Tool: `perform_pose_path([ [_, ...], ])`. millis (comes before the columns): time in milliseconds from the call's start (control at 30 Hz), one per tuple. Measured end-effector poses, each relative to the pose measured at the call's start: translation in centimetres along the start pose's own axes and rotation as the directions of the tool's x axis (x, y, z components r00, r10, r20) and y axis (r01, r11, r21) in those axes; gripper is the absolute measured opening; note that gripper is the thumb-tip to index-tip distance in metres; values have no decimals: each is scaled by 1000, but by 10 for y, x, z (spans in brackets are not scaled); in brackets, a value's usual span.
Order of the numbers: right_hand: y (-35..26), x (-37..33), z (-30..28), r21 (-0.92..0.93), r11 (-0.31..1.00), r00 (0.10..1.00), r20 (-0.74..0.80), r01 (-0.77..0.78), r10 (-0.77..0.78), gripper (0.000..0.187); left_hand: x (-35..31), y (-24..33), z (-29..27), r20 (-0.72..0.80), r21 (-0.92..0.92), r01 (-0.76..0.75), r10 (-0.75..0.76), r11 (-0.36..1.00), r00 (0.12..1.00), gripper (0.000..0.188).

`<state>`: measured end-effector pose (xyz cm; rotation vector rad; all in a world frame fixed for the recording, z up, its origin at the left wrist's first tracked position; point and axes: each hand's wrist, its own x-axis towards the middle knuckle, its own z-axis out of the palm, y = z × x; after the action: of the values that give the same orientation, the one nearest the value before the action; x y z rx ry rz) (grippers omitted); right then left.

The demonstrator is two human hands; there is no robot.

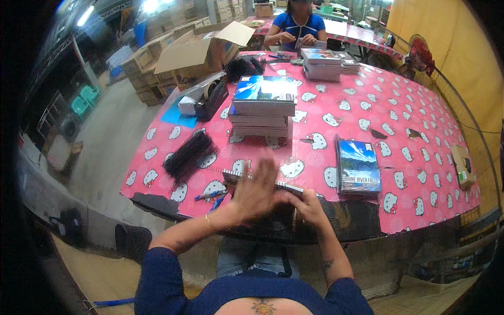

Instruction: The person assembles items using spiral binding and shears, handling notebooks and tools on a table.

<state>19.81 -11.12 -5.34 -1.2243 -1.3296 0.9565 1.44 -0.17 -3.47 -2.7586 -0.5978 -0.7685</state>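
Observation:
A spiral-bound book (286, 185) is held edge-up at the table's near edge, its punched, coiled spine uppermost. My right hand (308, 207) grips its right end, thumb toward the middle. My left hand (256, 191) lies against the spine with fingers stretched out flat, slightly blurred by motion. Left of it are blue-handled pliers (216, 195) and a bundle of black plastic binding coils (190, 156). Beyond my hands rises a tall stack of books (262, 115) with blue landscape covers. To the right sits a lower pile of bound books (359, 167).
A black tape dispenser (210, 98) and an open carton (197, 55) stand at the far left. Across the pink patterned table (346, 121), a person in blue (298, 26) handles something small beside more stacked books (321, 65). A beige box (463, 167) lies at the right edge.

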Motion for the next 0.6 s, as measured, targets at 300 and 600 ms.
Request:
perform_pose_path([
  [300, -27, 1, 1, -4, 1000, 1000, 27, -15, 15, 29, 12, 10, -19, 92, 84, -96, 88, 992, 992, 87],
  [600, -8, -3, -7, -64, 997, 999, 16, 52, -52, 31, 13, 28, -14, 118, -65, -129, 136, 989, 984, 85],
])
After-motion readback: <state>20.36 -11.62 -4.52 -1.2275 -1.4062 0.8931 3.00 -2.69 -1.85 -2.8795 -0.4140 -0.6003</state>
